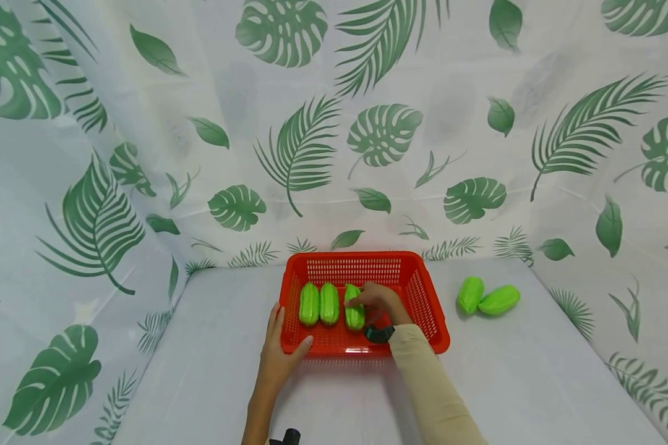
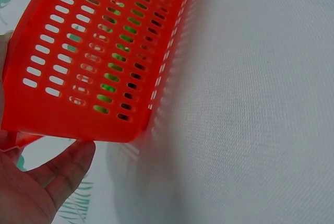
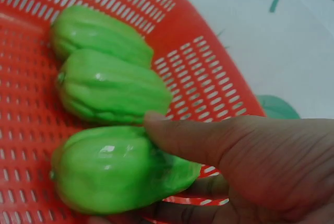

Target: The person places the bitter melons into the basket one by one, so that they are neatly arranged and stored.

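Observation:
My right hand point(image 1: 383, 299) reaches into the red plastic basket point(image 1: 412, 258) and holds a bright green, ribbed chayote point(image 3: 99, 169). In the right wrist view its thumb presses on top of the narrow end, while the other fingers curl underneath, partly hidden. Two more chayotes lie side by side to its left in the basket, a left one point(image 1: 309, 305) and a right one point(image 1: 329, 304). My left hand point(image 1: 276, 358) grips the basket's front left corner, thumb over the front rim and fingers along the outer left side.
Two more chayotes, one upright-leaning point(image 1: 470, 295) and one slanted point(image 1: 499, 300), touch each other on the white table point(image 1: 211, 371) right of the basket. A leaf-printed curtain point(image 1: 312, 228) hangs behind the basket and along both sides.

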Action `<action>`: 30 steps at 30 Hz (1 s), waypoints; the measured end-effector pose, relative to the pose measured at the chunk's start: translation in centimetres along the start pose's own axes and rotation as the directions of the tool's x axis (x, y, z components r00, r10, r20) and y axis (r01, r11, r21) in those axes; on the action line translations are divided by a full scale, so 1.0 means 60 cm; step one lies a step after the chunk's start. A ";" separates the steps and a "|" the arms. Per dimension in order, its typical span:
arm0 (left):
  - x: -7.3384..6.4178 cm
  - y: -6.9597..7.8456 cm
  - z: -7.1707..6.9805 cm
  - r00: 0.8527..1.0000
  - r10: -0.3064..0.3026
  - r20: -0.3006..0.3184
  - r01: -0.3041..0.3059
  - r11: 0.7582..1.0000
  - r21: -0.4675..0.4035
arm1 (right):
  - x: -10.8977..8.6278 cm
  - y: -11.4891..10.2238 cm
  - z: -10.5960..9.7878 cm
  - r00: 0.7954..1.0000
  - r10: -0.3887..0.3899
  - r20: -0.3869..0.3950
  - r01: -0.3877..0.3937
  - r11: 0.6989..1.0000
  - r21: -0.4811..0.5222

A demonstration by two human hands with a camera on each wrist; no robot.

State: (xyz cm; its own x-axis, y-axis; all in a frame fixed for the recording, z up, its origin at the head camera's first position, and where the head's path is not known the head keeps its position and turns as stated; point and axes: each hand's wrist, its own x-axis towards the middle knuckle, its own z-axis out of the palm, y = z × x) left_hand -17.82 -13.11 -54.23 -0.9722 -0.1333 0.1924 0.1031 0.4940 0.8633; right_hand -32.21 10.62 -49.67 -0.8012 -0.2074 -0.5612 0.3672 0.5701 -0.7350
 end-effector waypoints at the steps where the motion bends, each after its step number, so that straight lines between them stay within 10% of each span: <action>1: 0.000 0.000 0.000 1.000 0.001 -0.002 -0.001 1.000 0.003 | 0.002 0.000 0.001 1.000 0.004 -0.005 -0.004 1.000 -0.007; 30: 0.000 -0.004 0.000 1.000 -0.006 0.005 0.006 1.000 0.008 | -0.004 -0.016 0.020 0.997 -0.058 -0.048 0.053 0.994 -0.097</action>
State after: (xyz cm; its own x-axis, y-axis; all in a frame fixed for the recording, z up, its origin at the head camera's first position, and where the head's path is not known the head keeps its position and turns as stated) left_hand -17.84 -13.21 -54.47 -0.9739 -0.1323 0.1847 0.0953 0.4999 0.8608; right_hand -31.81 9.16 -49.30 -0.8431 -0.2012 -0.4988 0.2771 0.6324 -0.7234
